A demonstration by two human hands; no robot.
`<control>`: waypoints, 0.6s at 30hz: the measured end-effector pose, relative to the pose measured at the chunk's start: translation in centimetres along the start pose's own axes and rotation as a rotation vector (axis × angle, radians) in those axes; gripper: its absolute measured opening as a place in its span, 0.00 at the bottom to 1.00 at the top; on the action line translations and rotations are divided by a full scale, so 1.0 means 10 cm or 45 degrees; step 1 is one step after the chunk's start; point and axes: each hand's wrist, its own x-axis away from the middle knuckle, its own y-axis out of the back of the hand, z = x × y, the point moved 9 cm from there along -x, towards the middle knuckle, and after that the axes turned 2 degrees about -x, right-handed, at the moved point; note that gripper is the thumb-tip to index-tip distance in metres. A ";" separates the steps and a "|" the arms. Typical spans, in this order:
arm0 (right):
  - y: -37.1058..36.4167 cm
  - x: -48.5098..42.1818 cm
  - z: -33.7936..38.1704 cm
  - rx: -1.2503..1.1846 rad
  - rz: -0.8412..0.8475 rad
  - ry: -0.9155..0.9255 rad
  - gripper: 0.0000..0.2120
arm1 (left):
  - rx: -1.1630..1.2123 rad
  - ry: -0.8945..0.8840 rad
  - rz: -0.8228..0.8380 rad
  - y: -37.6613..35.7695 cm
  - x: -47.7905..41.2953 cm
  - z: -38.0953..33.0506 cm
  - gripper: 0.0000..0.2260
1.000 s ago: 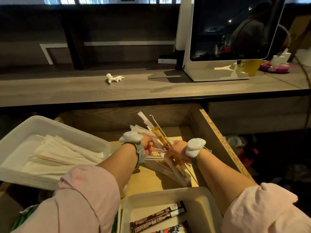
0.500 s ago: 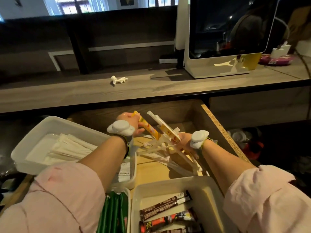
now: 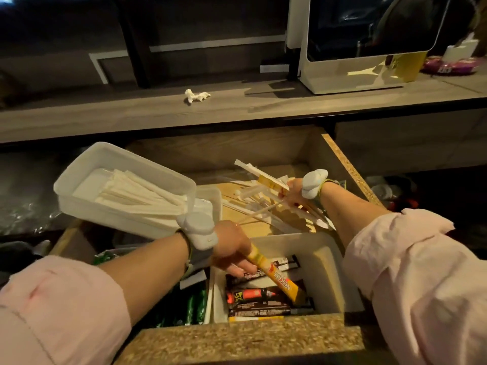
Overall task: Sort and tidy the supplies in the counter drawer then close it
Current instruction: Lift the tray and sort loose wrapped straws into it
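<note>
While the drawer (image 3: 350, 168) stands open, a white tray (image 3: 79, 177) of wrapped straws (image 3: 137, 193) sits just up-left of the left hand (image 3: 232, 248). That hand's fingers curl round a yellow coffee stick (image 3: 276, 277), whose tip dips into the sachet bin (image 3: 325, 250) directly below. Best bet is to lay it flat, parallel to the sachets already there, then release. Further right, the right hand (image 3: 295, 192) clutches a messy bundle of straws and stirrers (image 3: 253, 192), with a second yellow stick (image 3: 268, 180) poking out up-left of it. A firm grip is needed so nothing spills.
</note>
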 end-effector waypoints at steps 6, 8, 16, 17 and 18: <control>-0.02 0.02 0.03 -0.058 0.064 0.020 0.12 | -0.709 -0.214 -0.414 0.37 0.05 -0.45 0.12; -0.01 0.07 0.06 -0.111 0.069 0.021 0.08 | -0.123 -0.279 -0.411 0.54 -0.03 -0.66 0.09; -0.11 -0.01 0.02 -0.176 0.116 0.007 0.13 | 0.393 -0.298 -0.405 0.67 -0.61 -0.77 0.13; -0.13 -0.03 0.03 -0.179 0.131 0.019 0.14 | 0.366 -0.303 -0.410 0.68 -0.63 -0.79 0.11; -0.15 -0.03 0.04 -0.183 0.141 0.029 0.14 | 0.338 -0.311 -0.423 0.69 -0.65 -0.81 0.09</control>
